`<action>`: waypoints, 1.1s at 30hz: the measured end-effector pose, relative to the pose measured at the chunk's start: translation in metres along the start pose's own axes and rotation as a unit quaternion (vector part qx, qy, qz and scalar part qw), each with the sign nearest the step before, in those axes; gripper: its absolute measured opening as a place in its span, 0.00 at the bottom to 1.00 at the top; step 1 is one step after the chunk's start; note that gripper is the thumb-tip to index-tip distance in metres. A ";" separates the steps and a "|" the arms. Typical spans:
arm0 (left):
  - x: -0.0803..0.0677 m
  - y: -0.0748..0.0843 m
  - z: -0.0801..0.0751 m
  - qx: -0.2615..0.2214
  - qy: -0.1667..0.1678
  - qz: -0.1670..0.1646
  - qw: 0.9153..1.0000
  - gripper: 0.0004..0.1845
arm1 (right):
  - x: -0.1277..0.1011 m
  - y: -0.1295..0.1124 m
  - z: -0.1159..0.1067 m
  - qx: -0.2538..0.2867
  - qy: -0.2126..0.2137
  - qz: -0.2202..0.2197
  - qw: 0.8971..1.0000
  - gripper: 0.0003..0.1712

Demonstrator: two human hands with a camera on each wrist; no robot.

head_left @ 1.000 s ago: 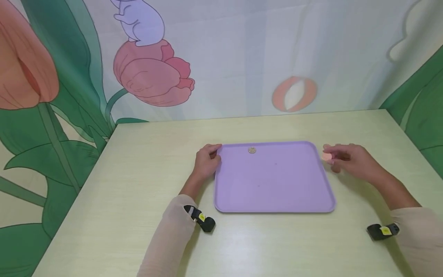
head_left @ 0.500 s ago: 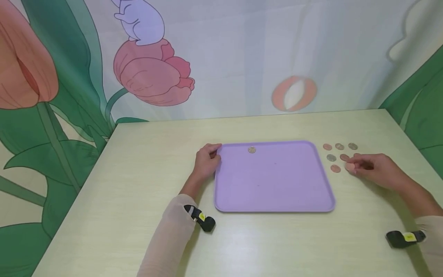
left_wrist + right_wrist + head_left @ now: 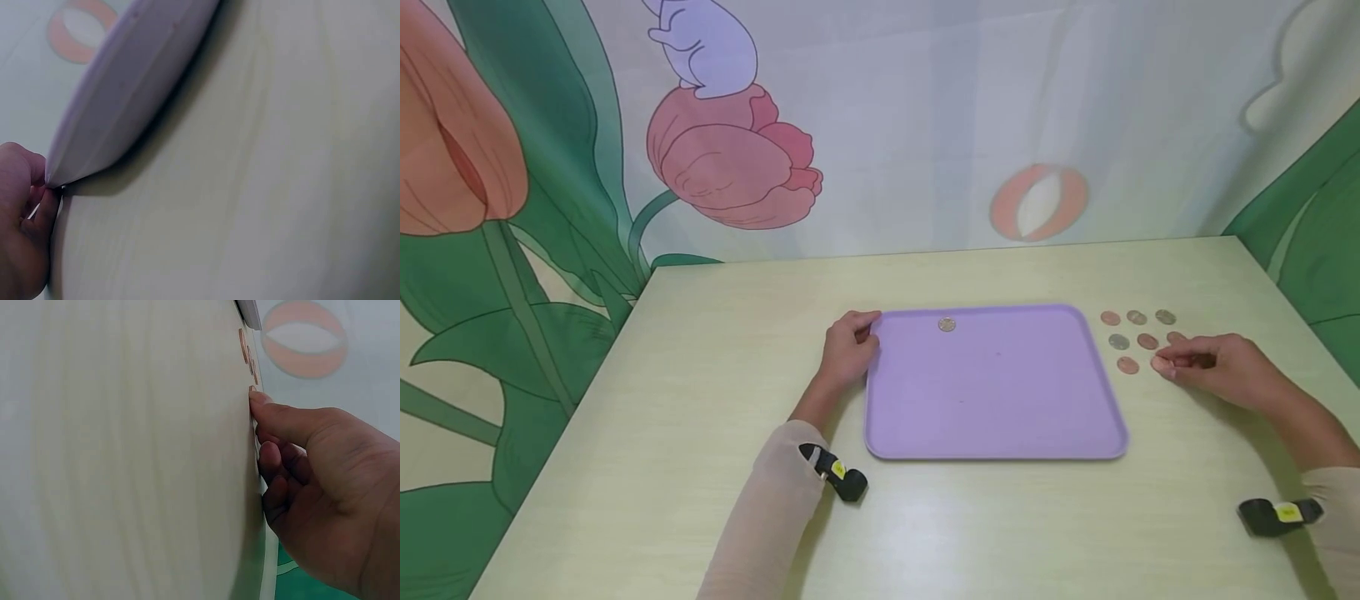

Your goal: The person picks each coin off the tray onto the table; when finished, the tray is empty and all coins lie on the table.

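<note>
My left hand (image 3: 847,350) grips the left rim of a purple tray (image 3: 1000,383); in the left wrist view, thumb and fingers (image 3: 47,209) pinch its edge. One silvery coin (image 3: 947,324) lies on the tray near its back rim. To the right of the tray my right hand (image 3: 1221,367) pinches a copper coin (image 3: 1159,364) by its edge, low at the tabletop. Around it several coins lie in rough rows, among them a copper coin (image 3: 1127,365), a silvery coin (image 3: 1118,342) and another copper coin (image 3: 1147,341). My fingertips partly cover a copper coin (image 3: 1176,337) behind.
The pale wooden table (image 3: 700,400) extends around the tray on every side. Behind its back edge hangs a printed curtain (image 3: 887,125) with flowers and a rabbit. A small black camera (image 3: 1277,517) sits at my right wrist.
My right hand has moved from the tray's right edge to the right and nearer, carrying the copper coin, then lowered it to the table. Coins it hid are now visible. The left hand stays put.
</note>
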State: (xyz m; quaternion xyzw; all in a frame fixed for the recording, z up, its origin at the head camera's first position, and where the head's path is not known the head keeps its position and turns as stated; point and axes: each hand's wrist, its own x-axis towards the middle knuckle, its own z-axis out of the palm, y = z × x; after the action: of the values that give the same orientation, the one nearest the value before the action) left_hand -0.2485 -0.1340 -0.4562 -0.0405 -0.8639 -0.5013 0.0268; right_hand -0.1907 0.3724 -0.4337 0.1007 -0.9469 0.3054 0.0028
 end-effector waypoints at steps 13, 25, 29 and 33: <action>-0.002 0.002 0.000 -0.004 -0.004 -0.009 1.000 0.25 | -0.004 -0.001 0.002 0.012 -0.003 0.016 1.000 0.17; -0.002 0.000 -0.001 0.000 -0.007 -0.011 1.000 0.25 | -0.004 -0.006 0.001 -0.013 -0.014 0.042 0.999 0.23; -0.003 0.001 -0.001 0.001 -0.007 -0.006 1.000 0.25 | -0.005 -0.011 0.000 -0.015 -0.005 0.048 0.999 0.27; -0.003 0.001 -0.001 0.007 -0.005 -0.003 1.000 0.25 | -0.004 -0.020 -0.001 -0.018 0.001 0.048 0.999 0.25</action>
State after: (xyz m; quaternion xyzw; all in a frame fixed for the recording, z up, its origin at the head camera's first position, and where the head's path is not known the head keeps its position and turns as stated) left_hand -0.2455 -0.1342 -0.4549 -0.0405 -0.8676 -0.4952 0.0210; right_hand -0.1832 0.3575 -0.4219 0.0546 -0.9559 0.2884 -0.0093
